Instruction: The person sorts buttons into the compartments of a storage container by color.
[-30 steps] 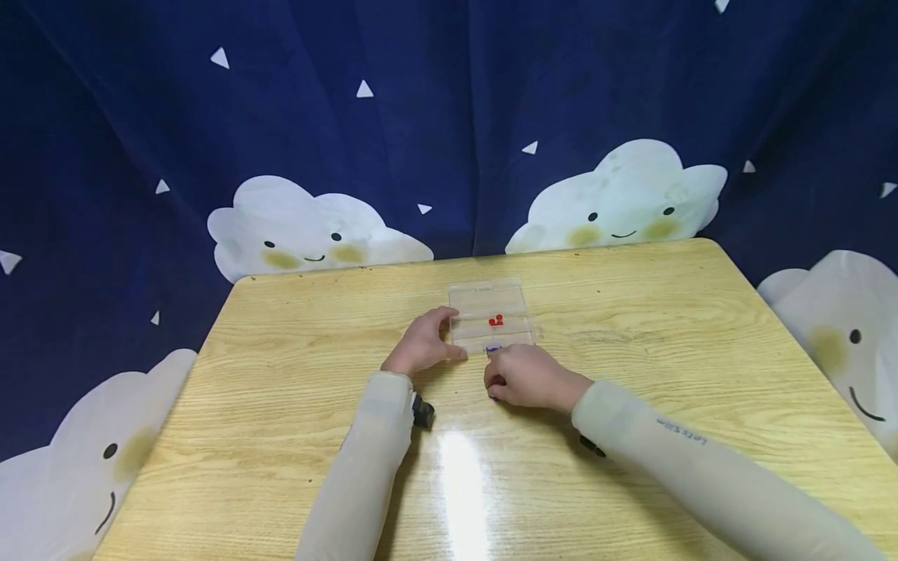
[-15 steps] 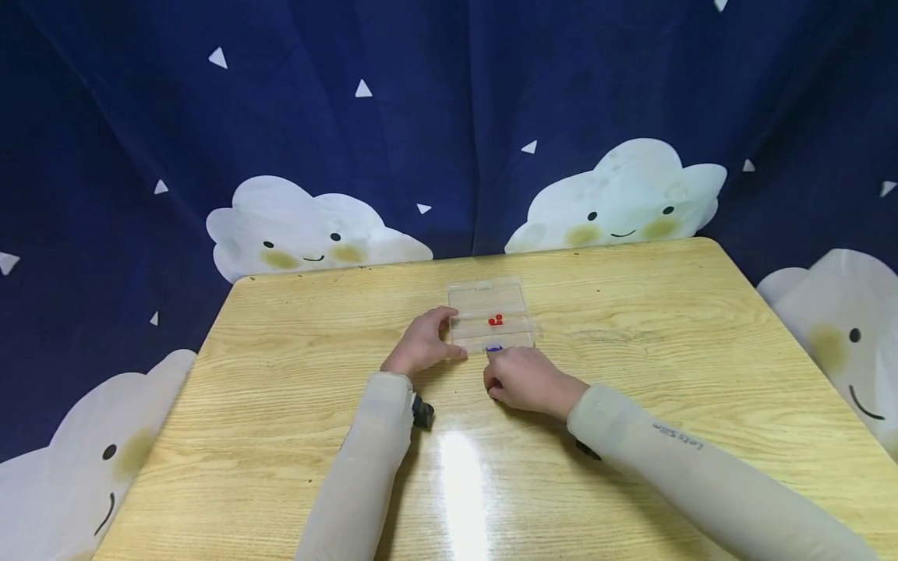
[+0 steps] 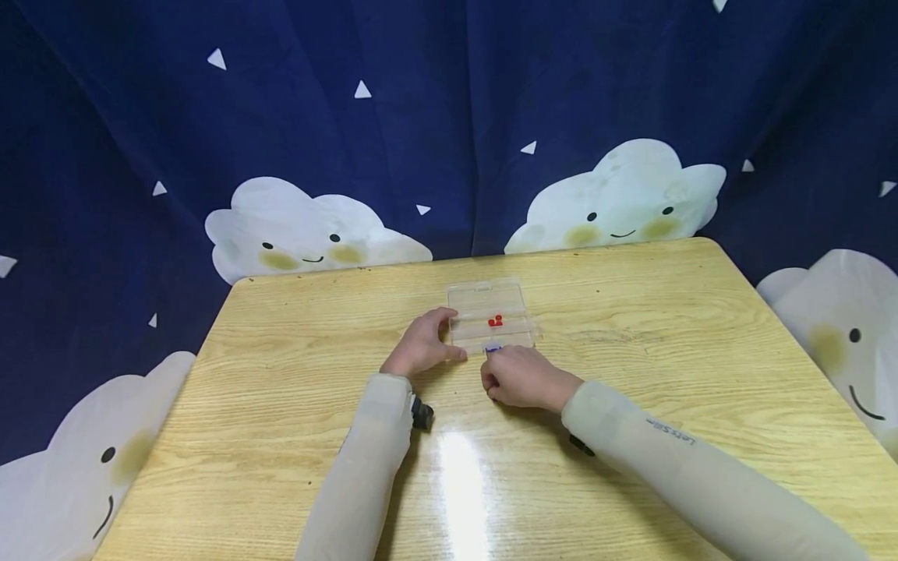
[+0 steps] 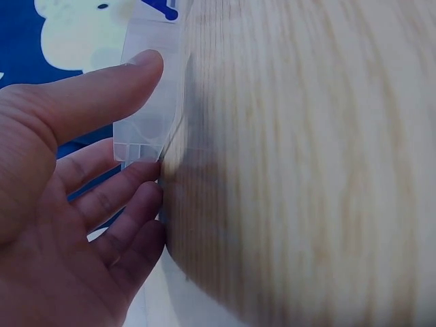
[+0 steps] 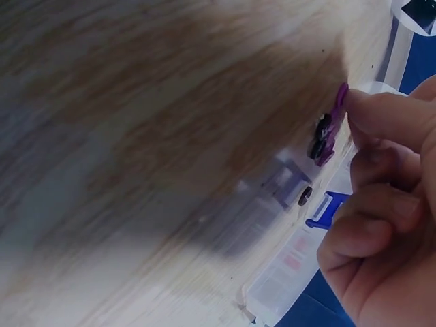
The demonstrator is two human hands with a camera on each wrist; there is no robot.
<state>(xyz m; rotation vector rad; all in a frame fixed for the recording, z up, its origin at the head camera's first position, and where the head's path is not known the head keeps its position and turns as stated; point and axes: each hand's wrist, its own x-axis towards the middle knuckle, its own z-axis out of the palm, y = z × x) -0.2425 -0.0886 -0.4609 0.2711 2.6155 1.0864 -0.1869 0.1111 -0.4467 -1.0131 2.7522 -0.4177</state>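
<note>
Left hand (image 3: 423, 343) rests on the table (image 3: 281, 405) at the left edge of a clear box (image 3: 491, 315). Thumb (image 4: 102, 95) lies along the box's side wall, fingers (image 4: 122, 204) loosely spread and touching its near corner; not curled round it, so hand is relaxed and flat-ish, bracing rather than gripping. Left wrist view shows thumb pad pressed to the clear plastic w/ the other fingertips at the box's lower edge.

Right hand (image 3: 519, 375) sits just in front of the box's near edge, fingers curled in. Right wrist view: thumb and fingers pinch a small purple piece (image 5: 332, 126) w/ dark spots on it (too blurred to say what it is). The piece is held on edge, just above the table, near the box front. Its reflection shows in the glossy wood below.

Box is shallow, w/ compartments, standing mid-table toward the far side. A few small red bits (image 3: 496, 319) lie in the middle compartment. A small blue-purple bit (image 3: 493, 348) shows at the near edge, just beside the right hand's knuckles.

Hands are near each other, not touching.
</note>
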